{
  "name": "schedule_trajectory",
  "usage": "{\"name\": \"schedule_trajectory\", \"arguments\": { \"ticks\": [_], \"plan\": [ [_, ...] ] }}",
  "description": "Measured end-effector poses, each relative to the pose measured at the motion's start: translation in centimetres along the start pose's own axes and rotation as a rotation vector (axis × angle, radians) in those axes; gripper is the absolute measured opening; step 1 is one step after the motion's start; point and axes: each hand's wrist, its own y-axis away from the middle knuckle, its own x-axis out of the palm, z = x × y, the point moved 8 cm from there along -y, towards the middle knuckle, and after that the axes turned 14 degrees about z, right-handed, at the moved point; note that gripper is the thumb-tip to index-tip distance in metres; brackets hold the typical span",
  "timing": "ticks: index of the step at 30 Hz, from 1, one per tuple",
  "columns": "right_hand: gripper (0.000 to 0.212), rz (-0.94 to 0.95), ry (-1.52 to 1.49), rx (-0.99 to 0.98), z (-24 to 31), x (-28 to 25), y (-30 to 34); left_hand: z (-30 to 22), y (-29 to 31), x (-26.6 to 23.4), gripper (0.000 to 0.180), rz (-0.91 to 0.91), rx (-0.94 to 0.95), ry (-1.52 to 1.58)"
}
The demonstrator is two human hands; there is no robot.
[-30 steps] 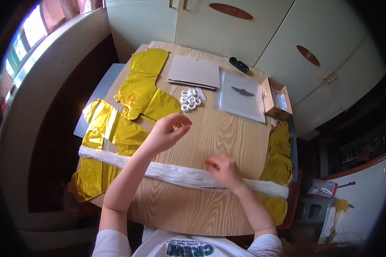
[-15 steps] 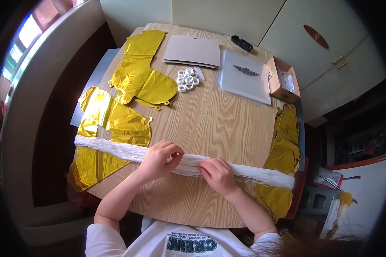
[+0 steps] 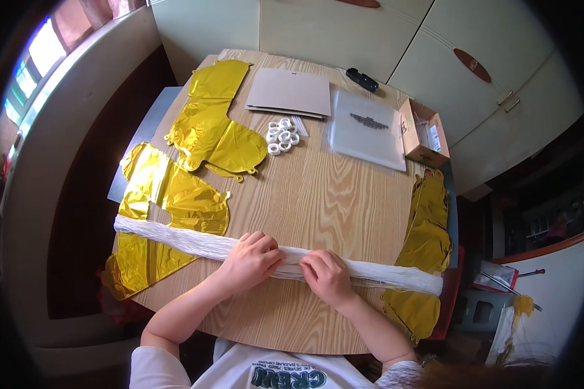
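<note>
A long bundle of white threads [image 3: 188, 241] lies across the near part of the table, its left end over a gold foil balloon [image 3: 188, 194] and its right end over another folded gold foil balloon [image 3: 428, 223]. My left hand [image 3: 253, 260] is closed on the bundle near its middle, fingers curled and thumb tip against them. A short way to the right, my right hand [image 3: 328, 279] pinches the strands with thumb and fingers. Whether a single thread is drawn out between the two hands is too fine to make out.
Farther back lie another gold foil balloon [image 3: 214, 117], several white ribbon rolls [image 3: 283, 136], grey-brown card sheets [image 3: 289, 93] and clear plastic sleeves [image 3: 366, 133]. A small cardboard box [image 3: 427, 152] and a black object [image 3: 362, 80] stand near the back right edge of the wooden table [image 3: 318, 188].
The view has tilted, so the table sits lower in the picture. My left hand has moved slightly right along the bundle, closer to my right hand, and its fingers have curled more.
</note>
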Motion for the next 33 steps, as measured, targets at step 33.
{"name": "schedule_trajectory", "arguments": {
  "ticks": [33],
  "plan": [
    [0.015, 0.565, -1.101, -0.310, 2.2, -6.1, -5.5, -6.5, -4.8, -9.9, 0.015, 0.060, 0.281, 1.417]
  ]
}}
